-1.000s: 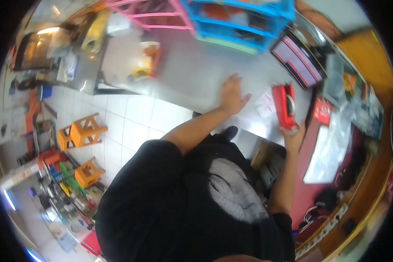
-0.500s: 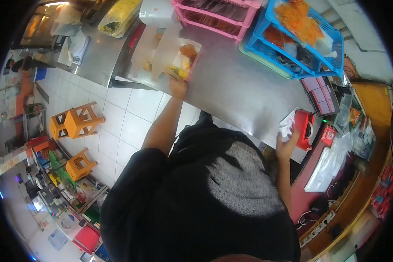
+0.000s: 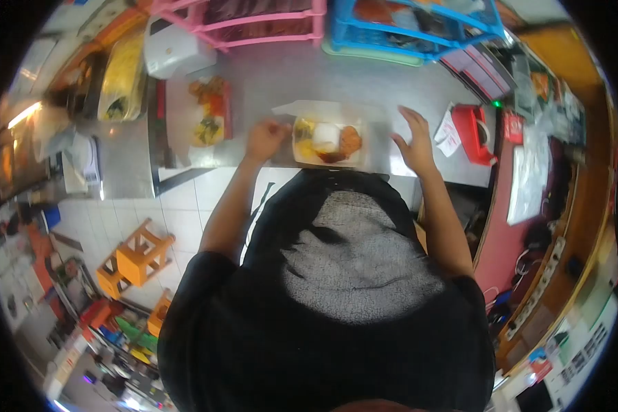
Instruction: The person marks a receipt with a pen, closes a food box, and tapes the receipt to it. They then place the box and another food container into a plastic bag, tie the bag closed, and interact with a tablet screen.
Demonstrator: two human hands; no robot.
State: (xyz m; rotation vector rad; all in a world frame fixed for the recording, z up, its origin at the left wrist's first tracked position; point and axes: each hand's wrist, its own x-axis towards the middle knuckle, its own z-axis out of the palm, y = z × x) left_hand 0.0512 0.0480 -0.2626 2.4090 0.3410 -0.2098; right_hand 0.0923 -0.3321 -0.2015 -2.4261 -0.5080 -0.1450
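Fingers of the L hand (image 3: 266,141) look part-curled, tips toward the food box; blurred, so can't tell if they've got hold of anything small. R hand (image 3: 417,143) is open, fingers spread w/ thumb well apart, nothing in it, just R of the same box.

Food box (image 3: 359,156) sits btwn the two hands nr the front edge of the metal counter (image 3: 275,72), directly in front of the person's black shirt (image 3: 254,329), lid flaps folded out at the back. Inside: white rice (image 3: 326,136) in the mid., yellow-green food (image 3: 304,130) on the L, a brown fried piece (image 3: 351,140) on the R, dark red sauce (image 3: 333,157) along the front. R hand is clear of the box; can't tell if L fingertips touch its side.

Second box (image 3: 229,117) w/ similar food lies open farther L on the counter. Over on the R: red tape dispenser (image 3: 472,137) w/ a paper slip (image 3: 448,139) beside it, tilted screen (image 3: 479,74) behind. Pink rack (image 3: 254,33) & blue rack (image 3: 398,38) stand along the back. Orange stools (image 3: 143,259) on the floor, lower L.
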